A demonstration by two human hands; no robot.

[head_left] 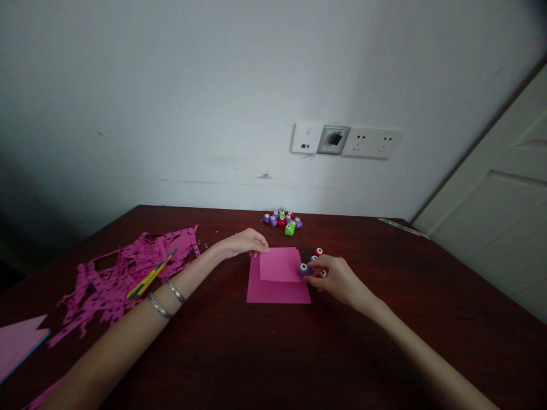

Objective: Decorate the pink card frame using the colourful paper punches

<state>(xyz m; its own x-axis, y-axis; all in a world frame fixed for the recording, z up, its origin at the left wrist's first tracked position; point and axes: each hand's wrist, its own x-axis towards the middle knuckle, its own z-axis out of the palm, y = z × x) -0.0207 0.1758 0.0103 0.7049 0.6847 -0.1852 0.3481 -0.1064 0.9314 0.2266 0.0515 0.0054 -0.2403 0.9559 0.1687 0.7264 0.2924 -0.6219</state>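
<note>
My left hand (247,244) pinches the left edge of a light pink sheet of paper (280,265). Beneath that sheet lies a larger, darker pink sheet (277,293), its lower part showing. At the right edge of the paper, my right hand (335,279) has its fingers closed on a small purple craft punch (303,269). Whether the paper sits inside the punch's slot I cannot tell. A red punch (318,251) and others stand close around the right fingers, partly hidden by them.
Several purple, red and green punches (282,221) cluster near the wall. On the left, a heap of punched pink paper strips (102,285) carries a yellow utility knife (151,276). More paper sheets (19,344) lie at the left edge. Wall sockets (371,142) sit above the dark table (273,364).
</note>
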